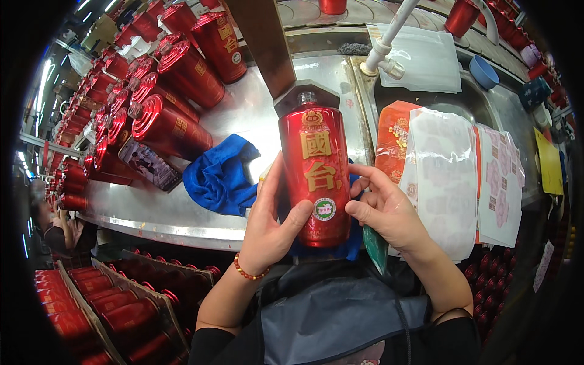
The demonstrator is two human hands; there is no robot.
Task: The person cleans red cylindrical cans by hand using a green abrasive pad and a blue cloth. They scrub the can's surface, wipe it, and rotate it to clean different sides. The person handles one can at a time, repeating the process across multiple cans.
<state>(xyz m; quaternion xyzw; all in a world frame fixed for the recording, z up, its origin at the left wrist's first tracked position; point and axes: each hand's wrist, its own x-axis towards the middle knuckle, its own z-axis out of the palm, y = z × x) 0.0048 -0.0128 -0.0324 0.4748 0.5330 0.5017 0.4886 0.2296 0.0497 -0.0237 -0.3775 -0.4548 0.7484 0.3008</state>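
Note:
A glossy red bottle [315, 178] with gold characters and a round green-and-white sticker lies before me, its uncapped clear neck pointing away. My left hand [278, 214] grips its left side, the thumb on the front near the sticker. At the bottle's right edge, my right hand [388, 210] touches it with bent fingers and thumb, and a green tool or scraper [375, 248] shows beneath that hand. Whether the right hand holds the green object I cannot tell. A blue cloth [223, 178] lies crumpled to the left, and more blue cloth shows under the bottle.
Many red bottles [173, 127] crowd the left of the metal table [159, 219], with a phone [149, 165] leaning there. Decal sheets [445, 178] lie at right over a sink edge, near a white pipe [388, 39] and blue bowl [483, 72]. Another person [64, 232] is at far left.

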